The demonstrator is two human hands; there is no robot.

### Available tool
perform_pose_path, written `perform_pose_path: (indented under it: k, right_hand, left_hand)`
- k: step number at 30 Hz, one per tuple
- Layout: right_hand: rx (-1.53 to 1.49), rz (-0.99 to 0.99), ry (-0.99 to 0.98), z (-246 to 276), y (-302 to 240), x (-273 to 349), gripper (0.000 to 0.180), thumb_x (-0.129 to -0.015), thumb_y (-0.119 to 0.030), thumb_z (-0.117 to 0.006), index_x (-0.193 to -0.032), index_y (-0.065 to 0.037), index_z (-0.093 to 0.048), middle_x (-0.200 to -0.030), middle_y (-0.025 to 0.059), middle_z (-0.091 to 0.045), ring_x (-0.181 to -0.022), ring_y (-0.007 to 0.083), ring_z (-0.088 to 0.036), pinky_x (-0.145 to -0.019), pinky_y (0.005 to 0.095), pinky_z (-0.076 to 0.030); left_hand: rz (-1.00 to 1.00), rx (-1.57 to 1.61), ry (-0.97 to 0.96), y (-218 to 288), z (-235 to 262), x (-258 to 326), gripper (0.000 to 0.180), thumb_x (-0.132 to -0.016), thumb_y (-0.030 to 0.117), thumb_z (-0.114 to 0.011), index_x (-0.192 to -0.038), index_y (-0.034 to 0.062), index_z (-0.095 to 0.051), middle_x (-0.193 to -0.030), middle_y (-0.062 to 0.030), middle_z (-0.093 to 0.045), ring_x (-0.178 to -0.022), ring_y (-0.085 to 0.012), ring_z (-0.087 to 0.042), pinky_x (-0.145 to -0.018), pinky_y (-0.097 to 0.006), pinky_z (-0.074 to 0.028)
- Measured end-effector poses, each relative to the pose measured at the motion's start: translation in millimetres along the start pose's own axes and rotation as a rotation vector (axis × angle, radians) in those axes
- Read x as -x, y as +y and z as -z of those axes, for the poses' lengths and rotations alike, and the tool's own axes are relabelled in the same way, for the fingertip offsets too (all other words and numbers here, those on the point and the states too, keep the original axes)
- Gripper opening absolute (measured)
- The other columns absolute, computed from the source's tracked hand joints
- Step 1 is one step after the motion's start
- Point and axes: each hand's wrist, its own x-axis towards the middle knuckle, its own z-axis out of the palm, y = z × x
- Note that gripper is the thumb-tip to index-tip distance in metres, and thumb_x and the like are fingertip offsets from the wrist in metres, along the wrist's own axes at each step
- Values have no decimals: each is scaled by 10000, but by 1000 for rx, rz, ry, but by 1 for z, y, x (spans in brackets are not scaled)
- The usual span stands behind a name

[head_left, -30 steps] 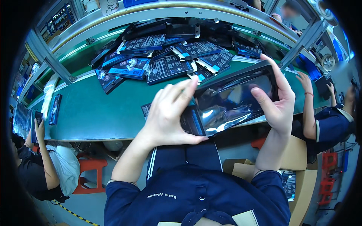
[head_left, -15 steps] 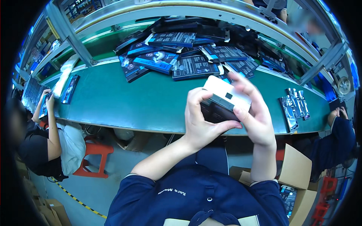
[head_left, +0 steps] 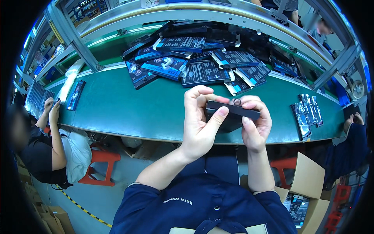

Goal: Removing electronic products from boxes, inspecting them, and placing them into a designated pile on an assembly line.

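Both hands meet just right of the head view's centre, raised above the near edge of the green table [head_left: 117, 113]. Left hand [head_left: 198, 124] is curled around the left end of a flat black box [head_left: 233, 113]: its thumb lies across the box's near face, and its index finger arches over the top toward two o'clock. Right hand [head_left: 255, 126] closes on the box's right end, thumb pressed up against the underside and fingers folded over the far edge. So the box sits between the two hands, at three o'clock from the left palm and at ten o'clock from the right palm, pinched by both and held nearly edge-on to the camera, tilted a little down to the right. A small dark ring shows on its top edge by the right index finger; what it is cannot be told.

At twelve o'clock from the hands, well apart, a loose pile of dark and blue flat packages [head_left: 202, 58] covers the far half of the table. At three o'clock lie a few silvery foil pouches [head_left: 307, 113]. At nine o'clock a single blue package [head_left: 76, 94] rests near the table's left end, and beyond it a seated person's hands [head_left: 50, 109] reach up to the table edge. Open cardboard boxes [head_left: 307, 183] stand on the floor at five o'clock.
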Motion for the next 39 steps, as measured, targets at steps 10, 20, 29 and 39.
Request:
perform_pose_path:
  k: [10,20,29,39]
  right_hand:
    - [1,-31,308,-18,1,-4,148,-965,-14,-531,-1077,-28,-434,-1033,171,-636,-947,191,-605,-900,301,-466]
    - [-169,-329,306,-26,42,5,352,-1048,-283,-434,-1356,-113,-407,-1133,69,-558,-1006,144,-571,-884,270,-470]
    - [1531,-155,-651,8,96,-46,386,-940,-387,-562,-1093,-64,-708,-1533,153,-339,-1463,366,-186,-1158,596,-88]
    - [469,-458,-1089,56,-16,-10,459,-910,-353,-652,-1266,-65,-617,-1363,170,-554,-1255,328,-532,-1103,525,-319]
  left_hand:
    - [-97,-23,93,-12,-4,-12,258,-882,-3,-679,-1040,47,-481,-1099,-126,-579,-973,-129,-561,-817,-252,-473]
    - [221,-337,-609,-14,52,10,1244,-668,207,-809,-1545,42,58,-1602,-244,45,-1482,-374,-101,-1175,-454,-198]
    - [386,-1827,208,42,140,21,695,-714,407,-751,-1342,162,-582,-1432,-293,-416,-1178,-465,-495,-986,-503,-420]
    - [9,-1533,-615,-19,66,21,723,-819,568,-653,-1427,218,-480,-1474,-314,-328,-1356,-480,-332,-1124,-574,-233]
